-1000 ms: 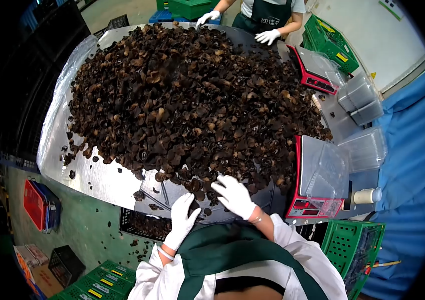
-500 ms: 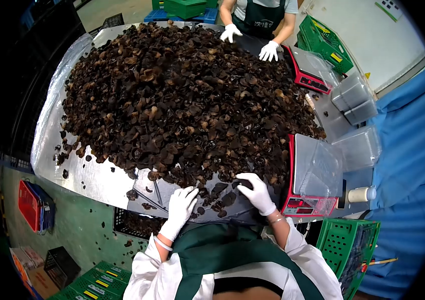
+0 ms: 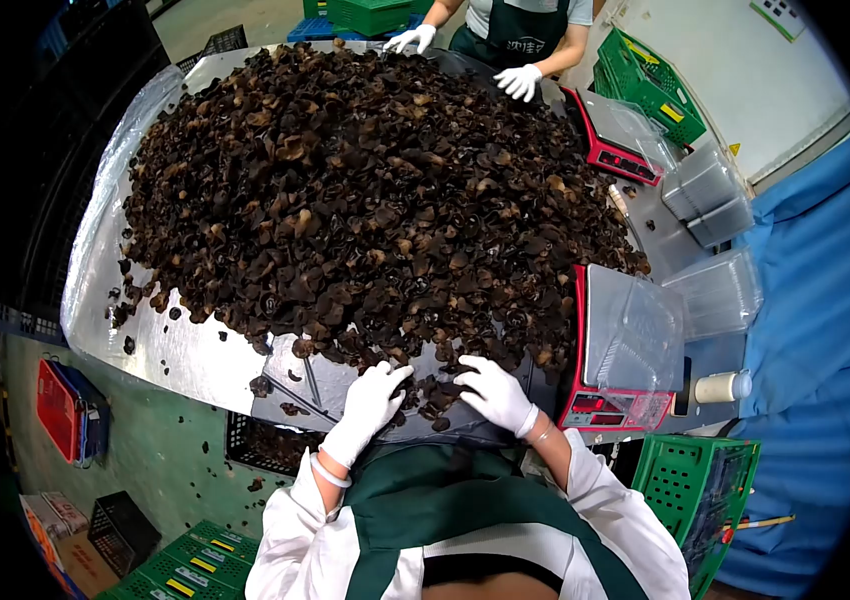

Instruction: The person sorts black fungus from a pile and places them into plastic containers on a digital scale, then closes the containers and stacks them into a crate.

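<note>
A large heap of dark wood ear mushrooms [image 3: 375,210] covers most of the metal table. My left hand [image 3: 373,402], in a white glove, rests at the heap's near edge with its fingers stretched forward. Opposite it, my right hand [image 3: 498,394], gloved in white too, has its fingers apart and pointing inward. Between the two hands lies a small group of loose wood ear pieces [image 3: 435,395], which the fingertips touch or nearly touch. Neither hand visibly grips a piece, though the undersides of the fingers are hidden.
A red scale [image 3: 635,330] stands right of my right hand; another scale [image 3: 625,135] sits farther back. Clear plastic boxes [image 3: 710,290] and a white bottle [image 3: 723,387] are beyond. Below the table's edge is a black crate [image 3: 275,445]. A co-worker's gloved hands [image 3: 518,82] are across the heap.
My hands have come closer together around the loose pieces, the right moving left and the left slightly right and forward. The co-worker's hands have shifted left.
</note>
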{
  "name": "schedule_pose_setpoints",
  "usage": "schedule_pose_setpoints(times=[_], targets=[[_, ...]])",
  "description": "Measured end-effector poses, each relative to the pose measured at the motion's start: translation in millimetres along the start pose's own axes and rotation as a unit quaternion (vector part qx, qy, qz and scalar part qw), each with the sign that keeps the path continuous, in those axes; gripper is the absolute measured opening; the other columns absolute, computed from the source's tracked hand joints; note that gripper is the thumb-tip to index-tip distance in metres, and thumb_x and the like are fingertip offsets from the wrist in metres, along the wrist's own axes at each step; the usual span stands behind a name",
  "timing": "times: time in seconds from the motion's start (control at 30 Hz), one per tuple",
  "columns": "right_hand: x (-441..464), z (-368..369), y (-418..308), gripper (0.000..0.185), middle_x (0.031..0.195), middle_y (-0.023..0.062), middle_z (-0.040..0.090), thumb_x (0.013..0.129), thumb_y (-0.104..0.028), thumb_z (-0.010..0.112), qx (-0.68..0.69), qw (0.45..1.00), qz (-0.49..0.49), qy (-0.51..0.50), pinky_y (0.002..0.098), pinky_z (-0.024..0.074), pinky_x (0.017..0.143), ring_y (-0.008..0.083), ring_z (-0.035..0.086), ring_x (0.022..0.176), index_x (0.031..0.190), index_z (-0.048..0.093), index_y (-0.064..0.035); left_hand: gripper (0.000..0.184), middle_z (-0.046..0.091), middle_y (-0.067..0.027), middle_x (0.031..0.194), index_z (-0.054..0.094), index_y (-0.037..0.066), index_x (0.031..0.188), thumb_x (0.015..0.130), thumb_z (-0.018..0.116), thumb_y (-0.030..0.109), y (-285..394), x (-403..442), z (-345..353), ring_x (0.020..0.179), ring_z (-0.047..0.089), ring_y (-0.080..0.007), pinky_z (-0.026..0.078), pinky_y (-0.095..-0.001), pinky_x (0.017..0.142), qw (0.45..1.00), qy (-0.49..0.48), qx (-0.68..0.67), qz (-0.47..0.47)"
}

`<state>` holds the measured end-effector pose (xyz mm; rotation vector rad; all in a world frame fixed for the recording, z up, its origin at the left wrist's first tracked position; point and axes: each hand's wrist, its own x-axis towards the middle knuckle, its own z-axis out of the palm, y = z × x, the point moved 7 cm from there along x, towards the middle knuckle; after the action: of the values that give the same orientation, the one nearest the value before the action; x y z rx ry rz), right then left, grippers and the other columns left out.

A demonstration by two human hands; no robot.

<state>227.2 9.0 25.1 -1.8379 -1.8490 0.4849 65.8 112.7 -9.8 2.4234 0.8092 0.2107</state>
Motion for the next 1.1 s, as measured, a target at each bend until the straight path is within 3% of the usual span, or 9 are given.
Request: schedule_pose_setpoints(times=[0.13, 0.3, 0.43, 0.5, 0.63, 0.77, 0.83, 0.93, 1.1], targets=[[0.7, 14.9, -23.0, 0.077, 0.145, 0.0186, 0.036, 0.070, -0.036, 0.077, -0.034, 0.995, 0.055, -0.070, 0.0407, 0.0436, 0.099, 0.0361, 0.043, 0.125, 0.139, 0.046, -0.0206, 0.030, 0.053, -0.0083, 0.089, 0.063, 0.016, 0.112, 0.082, 0.065, 0.020, -6.3, -6.4, 2.9, 0.086, 0.057, -0.0272, 0.051, -0.0371, 0.073, 0.999, 0.040, -0.037, -0.005], [6.8, 43.1, -0.7, 0.054, 0.137, 0.0128, 0.044, 0.073, -0.024, 0.074, -0.035, 0.998, 0.043, 0.007, 0.0386, 0.0486, 0.092, 0.0321, 0.050, 0.116, 0.122, 0.057, -0.0147, 0.022, 0.058, -0.0082, 0.086, 0.066, 0.011, 0.105, 0.084, 0.064, 0.015, -16.1, -9.8, 1.9, 0.080, 0.059, -0.0230, 0.049, -0.0342, 0.073, 0.982, 0.069, -0.172, -0.027], [12.7, 17.9, 14.8, 0.036, 0.115, 0.0113, 0.058, 0.078, -0.010, 0.069, 0.143, 0.983, 0.027, 0.113, 0.0326, 0.0524, 0.077, 0.0243, 0.061, 0.097, 0.112, 0.060, -0.0098, 0.018, 0.062, 0.0004, 0.086, 0.064, 0.008, 0.107, 0.092, 0.058, 0.016, -32.6, -9.2, 10.7, 0.073, 0.055, -0.0068, 0.044, -0.0200, 0.064, 0.797, -0.009, -0.567, -0.210], [4.4, 26.7, 25.5, 0.029, 0.106, 0.0019, 0.061, 0.088, -0.013, 0.063, 0.508, 0.814, 0.281, 0.019, 0.0221, 0.0483, 0.055, 0.0060, 0.058, 0.077, 0.116, 0.059, -0.0070, 0.020, 0.062, 0.0008, 0.086, 0.062, 0.009, 0.110, 0.093, 0.056, 0.018, -27.0, -4.5, 11.8, 0.074, 0.056, -0.0072, 0.046, -0.0216, 0.063, 0.700, 0.003, -0.682, -0.212], [-8.8, 21.1, 18.6, 0.037, 0.121, 0.0083, 0.060, 0.099, -0.013, 0.045, 0.763, 0.604, 0.223, 0.052, 0.0231, 0.0508, 0.065, 0.0115, 0.061, 0.090, 0.135, 0.042, -0.0063, 0.021, 0.063, -0.0042, 0.100, 0.058, 0.010, 0.113, 0.094, 0.056, 0.020, -2.6, 2.1, 22.0, 0.087, 0.063, -0.0137, 0.055, -0.0269, 0.071, 0.532, -0.027, -0.811, -0.243], [-23.4, 16.1, 22.6, 0.042, 0.129, 0.0148, 0.054, 0.101, -0.018, 0.040, 0.834, 0.512, 0.169, 0.113, 0.0378, 0.0506, 0.090, 0.0224, 0.060, 0.105, 0.141, 0.035, -0.0069, 0.021, 0.064, -0.0055, 0.103, 0.057, 0.009, 0.113, 0.094, 0.056, 0.018, 34.1, 20.8, 25.3, 0.091, 0.063, -0.0154, 0.056, -0.0272, 0.070, 0.512, -0.079, -0.831, -0.204], [-28.8, -11.4, 11.9, 0.037, 0.122, 0.0101, 0.059, 0.100, -0.015, 0.042, 0.835, 0.470, 0.227, 0.173, 0.0316, 0.0520, 0.073, 0.0195, 0.062, 0.099, 0.135, 0.041, -0.0048, 0.022, 0.056, -0.0089, 0.125, 0.056, 0.007, 0.113, 0.094, 0.055, 0.020, 62.5, 33.5, 19.5, 0.099, 0.062, -0.0165, 0.056, -0.0260, 0.070, 0.533, -0.104, -0.824, -0.158], [-48.8, -65.6, 16.9, 0.035, 0.116, 0.0094, 0.060, 0.097, -0.012, 0.045, 0.790, 0.552, 0.158, 0.216, 0.0287, 0.0499, 0.065, 0.0187, 0.062, 0.094, 0.132, 0.044, -0.0043, 0.027, 0.058, -0.0034, 0.122, 0.058, 0.010, 0.114, 0.094, 0.056, 0.028, 118.3, 54.4, 7.3, 0.099, 0.060, -0.0131, 0.051, -0.0252, 0.074, 0.607, -0.148, -0.767, -0.147], [-121.0, -175.5, 41.0, 0.036, 0.108, 0.0071, 0.062, 0.087, -0.003, 0.056, 0.536, 0.716, 0.264, 0.362, 0.0223, 0.0496, 0.060, 0.0103, 0.059, 0.080, 0.123, 0.053, -0.0049, 0.024, 0.061, -0.0018, 0.102, 0.058, 0.007, 0.114, 0.097, 0.051, 0.021, 231.2, 95.4, 22.9, 0.090, 0.055, -0.0084, 0.045, -0.0221, 0.073, 0.685, -0.193, -0.700, -0.058]])
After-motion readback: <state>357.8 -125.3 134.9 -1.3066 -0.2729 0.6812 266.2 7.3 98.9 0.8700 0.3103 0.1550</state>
